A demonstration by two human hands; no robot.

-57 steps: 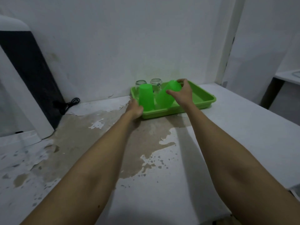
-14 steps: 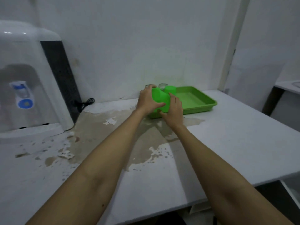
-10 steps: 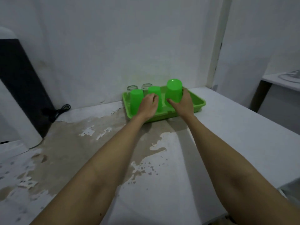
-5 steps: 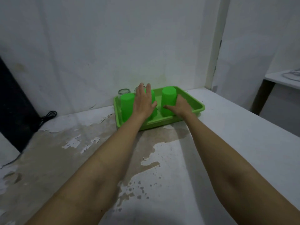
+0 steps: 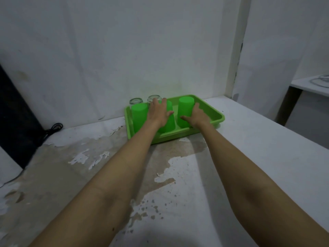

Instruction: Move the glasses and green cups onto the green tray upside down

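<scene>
The green tray [image 5: 216, 115] sits against the back wall. Three green cups stand upside down in it: a left cup [image 5: 139, 118], a middle cup [image 5: 169, 122] and a right cup [image 5: 185, 107]. Two clear glasses, one at the left [image 5: 135, 101] and one at the right [image 5: 154, 98], stand upside down behind them. My left hand [image 5: 158, 114] lies flat with spread fingers against the middle cup, covering most of it. My right hand [image 5: 197, 115] wraps around the lower part of the right cup.
The white tabletop [image 5: 249, 139] has worn, peeling patches in front of the tray. A dark appliance [image 5: 14, 122] with a black cable [image 5: 53, 129] stands at the left. A second table [image 5: 311, 84] stands at the far right.
The right cup now rests in the tray with my right hand low on it. My left hand has flattened over the middle cup. The view has shifted slightly.
</scene>
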